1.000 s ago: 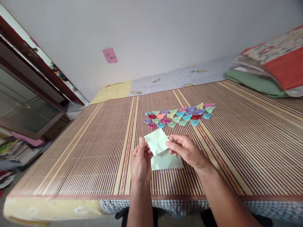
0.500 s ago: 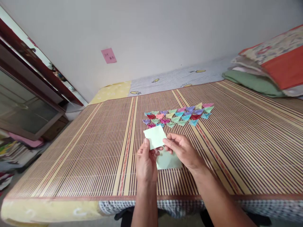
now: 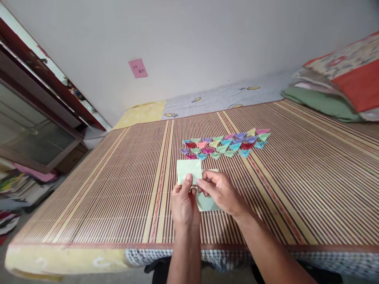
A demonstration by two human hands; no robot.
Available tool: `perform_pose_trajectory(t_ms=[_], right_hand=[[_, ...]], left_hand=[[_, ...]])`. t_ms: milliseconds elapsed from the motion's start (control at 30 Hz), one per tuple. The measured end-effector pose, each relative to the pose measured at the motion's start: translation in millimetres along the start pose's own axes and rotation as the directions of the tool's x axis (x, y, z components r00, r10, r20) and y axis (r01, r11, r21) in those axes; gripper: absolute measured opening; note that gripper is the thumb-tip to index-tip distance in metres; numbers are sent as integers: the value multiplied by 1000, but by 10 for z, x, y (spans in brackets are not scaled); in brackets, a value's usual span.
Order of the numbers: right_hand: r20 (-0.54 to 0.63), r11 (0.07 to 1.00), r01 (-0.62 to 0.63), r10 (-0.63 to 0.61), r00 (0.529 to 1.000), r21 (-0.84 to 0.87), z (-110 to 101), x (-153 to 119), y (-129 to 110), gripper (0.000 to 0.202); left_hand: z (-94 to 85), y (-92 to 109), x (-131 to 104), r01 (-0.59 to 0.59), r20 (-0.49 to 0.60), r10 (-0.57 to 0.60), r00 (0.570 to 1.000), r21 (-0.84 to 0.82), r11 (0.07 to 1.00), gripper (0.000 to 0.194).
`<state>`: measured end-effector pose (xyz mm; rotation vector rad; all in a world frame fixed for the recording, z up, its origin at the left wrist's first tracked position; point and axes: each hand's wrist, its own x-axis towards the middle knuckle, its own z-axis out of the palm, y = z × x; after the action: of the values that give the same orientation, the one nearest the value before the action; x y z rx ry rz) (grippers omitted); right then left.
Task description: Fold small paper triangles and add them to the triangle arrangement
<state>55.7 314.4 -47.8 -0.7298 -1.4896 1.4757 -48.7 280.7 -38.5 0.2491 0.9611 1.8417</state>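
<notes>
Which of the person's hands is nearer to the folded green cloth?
Right. The right hand is to the left of the green cloth; the left hand is farther left.

Part of the pale green sheet (image 3: 208, 202) on the mat (image 3: 124, 197) is hidden by the right hand (image 3: 218, 190), and some fingers of the left hand (image 3: 184, 203) are covered by the held paper square (image 3: 188, 169). The writing on the pink note (image 3: 137, 68) (two small clusters of dark strokes) cannot be read. The floral and orange bedding (image 3: 358, 79) is cut off by the right edge, while the stacked papers (image 3: 20, 189) at far left are blurred.
</notes>
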Motion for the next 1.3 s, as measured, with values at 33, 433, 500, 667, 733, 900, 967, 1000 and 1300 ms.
perform_pose_trajectory(t_ms=[33, 433, 500, 667, 733, 900, 967, 1000, 1300], right_hand=[[18, 1000, -1, 1, 1000, -4, 3, -2, 1, 36], [127, 996, -61, 69, 989, -69, -63, -22, 35, 31], [135, 995, -65, 74, 988, -70, -53, -25, 34, 31], [167, 994, -72, 84, 982, -77, -64, -38, 31, 33], [181, 994, -74, 88, 980, -85, -94, -44, 25, 31], [223, 993, -79, 98, 970, -91, -205, -46, -10, 31], [187, 995, -74, 87, 979, -72, -239, -37, -20, 31], [155, 996, -72, 81, 985, -61, -251, -30, -22, 31], [101, 994, -88, 94, 991, -58, -272, -11, -31, 34]], left_hand=[[-7, 10, 9, 8, 3, -8, 1000, -4, 1000, 41], [-165, 1, 106, -92, 40, 88, 995, 138, 986, 39], [-177, 2, 116, -94, 32, 90, 995, 154, 984, 40], [-189, 70, 151, -48, 26, 44, 999, 156, 987, 44], [-206, 107, 180, -10, 40, 3, 999, 167, 986, 44], [-278, 166, 263, -6, 67, -4, 998, 144, 990, 38], [-278, 184, 257, -48, 107, 35, 994, 119, 992, 37], [-269, 194, 241, -73, 136, 58, 989, 114, 991, 36], [-245, 256, 86, -96, 369, -42, 929, 348, 933, 28]])
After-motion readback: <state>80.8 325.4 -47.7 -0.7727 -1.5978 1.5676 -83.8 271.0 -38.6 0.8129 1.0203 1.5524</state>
